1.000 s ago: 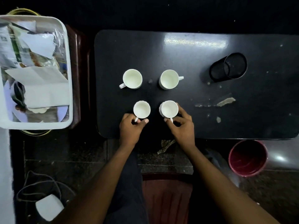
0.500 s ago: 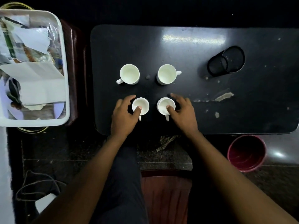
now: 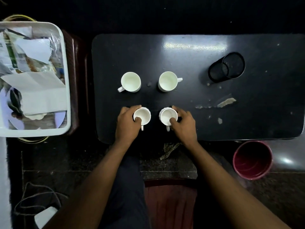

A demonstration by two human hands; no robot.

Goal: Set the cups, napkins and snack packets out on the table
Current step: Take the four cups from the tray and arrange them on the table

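Four white cups stand upright on the black table (image 3: pixel 189 63) in a two-by-two square. Left hand (image 3: pixel 127 125) grips the near-left cup (image 3: pixel 143 115) — thumb hooked over the rim into the bowl, fingers wrapped round the outside, handle pointing back toward the person. Right hand (image 3: pixel 184 123) mirrors it on the near-right cup (image 3: pixel 168 115), thumb inside the rim, fingers curled round the far wall. Both cups sit on the table top near its front edge. Behind them, further in on the table, the far-left cup (image 3: pixel 130 81) and far-right cup (image 3: pixel 167 80) stand untouched. Off the table's left end, a white tray (image 3: pixel 66 66) holds folded napkins (image 3: pixel 39 95) and crinkled snack packets (image 3: pixel 18 57) — none on the table. Toward the table's right end lies a black mesh pen holder (image 3: pixel 227 67), tipped on its side
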